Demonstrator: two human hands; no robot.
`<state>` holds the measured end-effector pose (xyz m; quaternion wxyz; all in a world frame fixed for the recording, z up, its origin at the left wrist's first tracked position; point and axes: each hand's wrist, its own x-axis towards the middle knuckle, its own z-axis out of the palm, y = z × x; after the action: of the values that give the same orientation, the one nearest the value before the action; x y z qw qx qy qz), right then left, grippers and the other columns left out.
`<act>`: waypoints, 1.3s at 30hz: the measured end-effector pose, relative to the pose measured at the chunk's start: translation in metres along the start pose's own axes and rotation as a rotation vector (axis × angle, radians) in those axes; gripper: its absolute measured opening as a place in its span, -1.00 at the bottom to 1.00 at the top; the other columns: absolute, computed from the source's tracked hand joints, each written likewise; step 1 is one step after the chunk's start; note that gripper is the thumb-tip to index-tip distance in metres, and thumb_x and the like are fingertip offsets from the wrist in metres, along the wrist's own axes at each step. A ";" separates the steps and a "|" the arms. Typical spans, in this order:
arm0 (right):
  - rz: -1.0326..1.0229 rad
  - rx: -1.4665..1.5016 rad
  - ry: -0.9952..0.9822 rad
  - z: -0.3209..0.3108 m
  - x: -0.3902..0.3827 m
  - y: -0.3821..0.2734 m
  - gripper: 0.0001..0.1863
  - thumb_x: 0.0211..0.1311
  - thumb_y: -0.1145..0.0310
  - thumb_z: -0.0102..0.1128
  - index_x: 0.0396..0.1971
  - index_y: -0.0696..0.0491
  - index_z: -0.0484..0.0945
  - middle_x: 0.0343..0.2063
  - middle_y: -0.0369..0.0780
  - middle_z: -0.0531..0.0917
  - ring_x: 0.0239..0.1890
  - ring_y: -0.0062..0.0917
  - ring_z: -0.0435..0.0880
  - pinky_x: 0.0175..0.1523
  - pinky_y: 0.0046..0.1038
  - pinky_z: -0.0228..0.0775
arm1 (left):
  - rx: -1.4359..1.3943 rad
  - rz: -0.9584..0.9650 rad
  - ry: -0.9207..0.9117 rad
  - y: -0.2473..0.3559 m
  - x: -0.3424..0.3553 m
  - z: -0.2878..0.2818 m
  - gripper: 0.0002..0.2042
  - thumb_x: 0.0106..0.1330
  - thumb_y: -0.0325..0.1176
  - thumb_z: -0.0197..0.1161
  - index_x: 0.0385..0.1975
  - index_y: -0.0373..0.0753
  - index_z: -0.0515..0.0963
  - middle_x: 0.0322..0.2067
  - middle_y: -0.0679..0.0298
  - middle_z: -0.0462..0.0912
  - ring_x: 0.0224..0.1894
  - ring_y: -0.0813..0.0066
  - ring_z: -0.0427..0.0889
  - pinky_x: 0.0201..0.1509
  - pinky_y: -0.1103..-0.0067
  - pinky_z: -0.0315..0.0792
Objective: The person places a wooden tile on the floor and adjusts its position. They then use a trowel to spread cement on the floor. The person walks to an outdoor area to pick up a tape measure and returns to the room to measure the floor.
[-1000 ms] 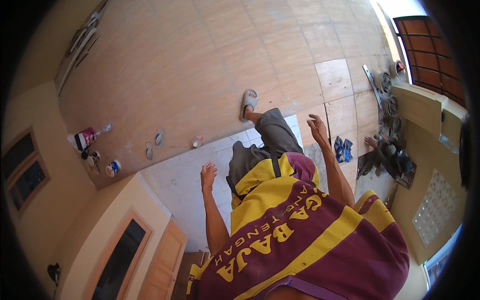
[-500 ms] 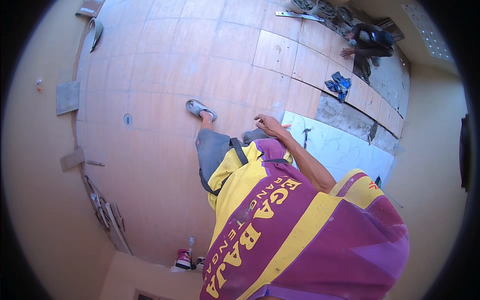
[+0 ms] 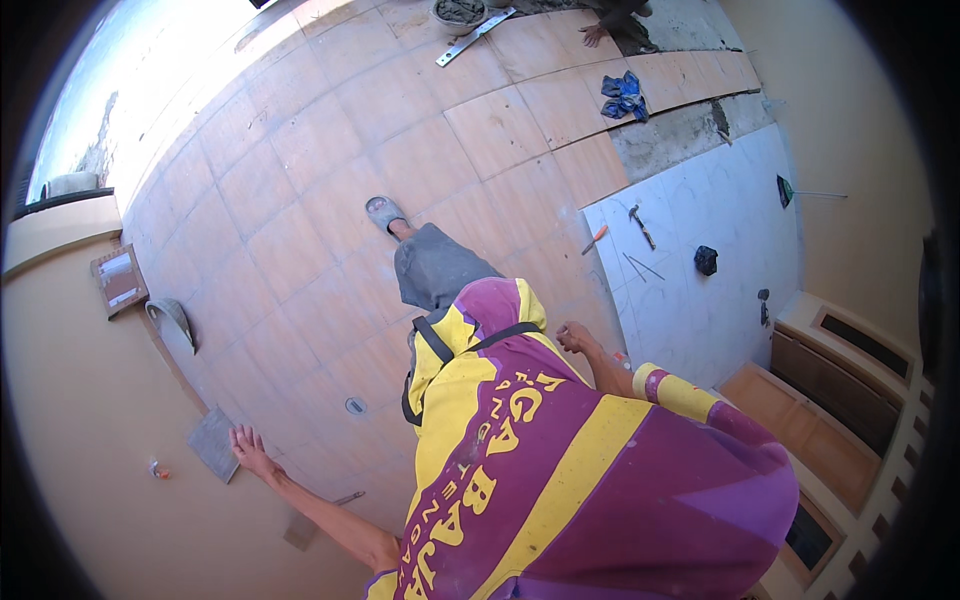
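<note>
My left hand (image 3: pixel 254 452) is stretched out to the left with its fingers apart, holding nothing. It overlaps the edge of a grey tile piece (image 3: pixel 212 447) by the wall; whether they touch I cannot tell. Close to my right side, my right hand (image 3: pixel 574 338) hangs with its fingers curled in, and nothing shows in it. Beyond it, on white marbled tiles (image 3: pixel 670 300), lie a claw hammer (image 3: pixel 642 227), an orange-handled tool (image 3: pixel 596 239), two thin rods (image 3: pixel 642 267) and a crumpled black bundle (image 3: pixel 706 261).
Wood-toned tiles (image 3: pixel 330 180) cover the floor. A blue cloth (image 3: pixel 623 96) lies near a strip of bare cement (image 3: pixel 670 138). Farther off are a metal straightedge (image 3: pixel 474 38), a bucket of mortar (image 3: pixel 459 14) and a co-worker's hand (image 3: pixel 594 37). A curved grey container (image 3: pixel 171 324) stands by the left wall.
My view has turned, and a doorway and bright outdoor area now show at the far left. My left arm has come into view, reaching left. My right hand has drawn back and its fingers have curled.
</note>
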<state>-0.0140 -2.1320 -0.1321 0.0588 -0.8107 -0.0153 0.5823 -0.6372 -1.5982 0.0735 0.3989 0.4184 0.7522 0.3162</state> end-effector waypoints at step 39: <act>-0.138 -0.336 -0.087 0.135 0.117 -1.103 -0.55 0.24 0.27 0.25 0.12 0.09 0.69 -0.31 -0.09 0.81 -0.28 -0.33 0.81 -0.06 -0.31 0.64 | -0.001 -0.021 -0.124 0.424 0.918 0.185 -0.47 0.59 -0.20 0.08 0.42 -0.40 0.36 0.25 -0.02 0.62 0.21 0.23 0.66 0.29 0.36 0.54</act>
<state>-0.0556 -1.0158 -0.1603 -0.0382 -0.7801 -0.1704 0.6008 -0.6214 -0.5718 0.0194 0.4482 0.4291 0.7303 0.2858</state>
